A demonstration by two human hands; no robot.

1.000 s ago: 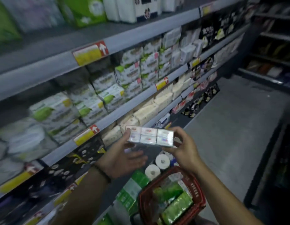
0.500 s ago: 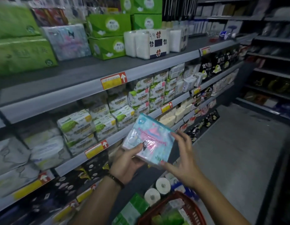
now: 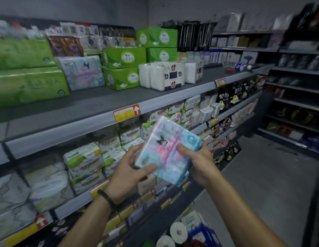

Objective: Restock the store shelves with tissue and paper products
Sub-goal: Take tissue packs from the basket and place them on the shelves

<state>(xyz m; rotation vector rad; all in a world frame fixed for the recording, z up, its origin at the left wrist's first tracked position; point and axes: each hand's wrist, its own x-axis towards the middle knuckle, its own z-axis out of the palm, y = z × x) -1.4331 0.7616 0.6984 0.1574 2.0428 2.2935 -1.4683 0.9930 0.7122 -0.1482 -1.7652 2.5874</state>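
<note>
A light blue and pink tissue pack [image 3: 168, 150] with a cartoon character print is held tilted in front of the shelves, at mid height. My left hand [image 3: 130, 172] grips its lower left edge, thumb across the front. My right hand [image 3: 199, 162] holds its right side, fingers on the printed face. A matching pack [image 3: 82, 72] lies on the grey top shelf [image 3: 101, 102], between green tissue bundles [image 3: 26, 73] and green tissue boxes [image 3: 123, 68].
White napkin packs [image 3: 164, 75] stand on the top shelf to the right. Lower shelves hold green and white tissue packs [image 3: 83, 161]. Toilet rolls [image 3: 178, 232] sit low by my arms. More shelving [image 3: 296, 86] lines the right side across a grey floor aisle [image 3: 262, 175].
The view has tilted up and the red basket has dropped out of frame. Both hands turned the pack from edge-on to its printed face and lifted it higher toward the shelves.
</note>
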